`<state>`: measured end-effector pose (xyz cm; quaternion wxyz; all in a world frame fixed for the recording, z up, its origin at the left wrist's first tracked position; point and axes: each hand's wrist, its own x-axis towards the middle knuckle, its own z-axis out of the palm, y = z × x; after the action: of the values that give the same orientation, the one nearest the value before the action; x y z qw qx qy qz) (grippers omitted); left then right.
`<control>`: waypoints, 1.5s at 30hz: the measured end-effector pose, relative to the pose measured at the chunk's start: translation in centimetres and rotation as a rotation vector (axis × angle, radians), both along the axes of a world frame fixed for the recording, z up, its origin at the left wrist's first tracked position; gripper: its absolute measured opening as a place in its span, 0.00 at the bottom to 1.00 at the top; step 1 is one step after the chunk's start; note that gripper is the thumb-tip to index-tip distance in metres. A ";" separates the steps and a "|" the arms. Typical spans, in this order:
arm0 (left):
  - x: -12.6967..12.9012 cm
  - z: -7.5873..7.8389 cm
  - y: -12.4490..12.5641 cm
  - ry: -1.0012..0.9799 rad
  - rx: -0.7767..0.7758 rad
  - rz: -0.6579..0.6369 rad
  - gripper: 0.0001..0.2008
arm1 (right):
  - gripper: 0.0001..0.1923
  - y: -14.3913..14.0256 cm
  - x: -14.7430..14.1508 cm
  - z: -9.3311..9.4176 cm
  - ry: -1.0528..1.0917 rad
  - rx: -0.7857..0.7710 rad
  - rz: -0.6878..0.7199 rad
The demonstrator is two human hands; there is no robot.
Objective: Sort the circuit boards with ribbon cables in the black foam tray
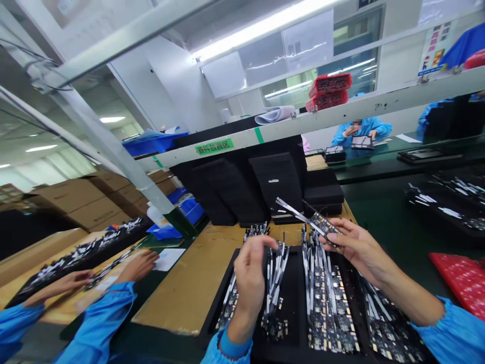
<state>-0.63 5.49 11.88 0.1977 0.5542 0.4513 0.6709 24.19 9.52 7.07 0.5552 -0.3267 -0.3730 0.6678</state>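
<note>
Raised over the right part of the tray, my right hand [359, 247] pinches a small black circuit board [322, 225] by its lower end. A flat white ribbon cable [291, 208] sticks out from the board up and to the left. My left hand [250, 270] hovers above the left part of the tray, fingers loosely bent and pointing right, with nothing visible in it. Below both hands is a black foam tray [291, 283] with rows of circuit boards [329, 308], their white cables pointing away from me. Part of the left row is hidden behind my left hand.
Cardboard [185, 283] covers the bench left of the tray. Black foam trays [276, 177] stand upright behind, under a white shelf beam [242, 141]. At left a co-worker's hands [138, 265] handle boards. Red bubble wrap [460, 278] lies at right. Another person sits across.
</note>
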 end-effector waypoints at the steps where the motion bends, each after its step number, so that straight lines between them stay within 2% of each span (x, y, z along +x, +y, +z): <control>1: 0.3 -0.3 -0.1 0.108 -0.081 -0.091 0.16 | 0.33 -0.2 -0.1 0.1 0.007 -0.001 0.029; 4: 1.2 -1.1 -0.1 0.294 -0.228 -0.302 0.07 | 0.32 -0.5 -0.3 -0.1 0.025 0.011 0.121; 6: 1.6 -1.4 -0.1 0.312 -0.265 -0.372 0.11 | 0.30 -0.6 -0.4 -0.6 0.022 0.035 0.180; 8: 1.8 -1.7 0.0 0.282 -0.282 -0.401 0.10 | 0.30 -0.5 -0.5 -1.3 0.008 0.055 0.224; 10: 1.8 -2.0 0.1 0.241 -0.294 -0.391 0.08 | 0.30 -0.4 -0.8 -2.1 -0.003 0.066 0.252; 13: 1.5 -2.3 0.2 0.196 -0.298 -0.365 0.10 | 0.32 -0.1 -1.0 -3.2 -0.019 0.085 0.297; 16: 1.5 -2.3 0.2 0.190 -0.300 -0.382 0.12 | 0.27 0.0 -1.1 -3.7 -0.075 0.137 0.273; 19: 1.6 -2.0 -0.1 0.249 -0.320 -0.412 0.12 | 0.27 0.1 -1.1 -3.7 -0.121 0.125 0.178; 21: 1.7 -1.9 -0.4 0.285 -0.331 -0.426 0.12 | 0.29 0.1 -1.1 -3.5 -0.124 0.086 0.162; 27: 1.8 -1.8 -0.5 0.257 -0.332 -0.421 0.11 | 0.34 -0.1 -0.9 -3.0 -0.105 0.048 0.232; 30: 1.7 -1.9 -0.5 0.249 -0.320 -0.417 0.11 | 0.31 -0.2 -0.8 -2.7 -0.106 0.012 0.306; 33: 1.5 -2.0 -0.5 0.258 -0.316 -0.411 0.11 | 0.33 -0.3 -0.8 -2.4 -0.104 -0.011 0.253; 36: 1.5 -2.1 -0.5 0.247 -0.317 -0.419 0.11 | 0.35 -0.4 -0.8 -2.2 -0.081 0.006 0.182; 39: 1.5 -2.1 -0.5 0.233 -0.318 -0.440 0.11 | 0.35 -0.7 -0.6 -2.0 -0.087 0.031 0.240; 43: 1.6 -1.9 -0.7 0.237 -0.311 -0.460 0.12 | 0.40 -0.7 -0.6 -2.5 -0.165 0.075 0.249; 45: 1.6 -1.9 -0.7 0.240 -0.304 -0.456 0.12 | 0.34 -0.2 -0.7 -3.1 -0.185 0.107 0.249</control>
<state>0.96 4.76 10.03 0.3692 0.6808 0.4304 0.4636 23.52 9.31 3.97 0.4482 -0.3081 -0.4952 0.6775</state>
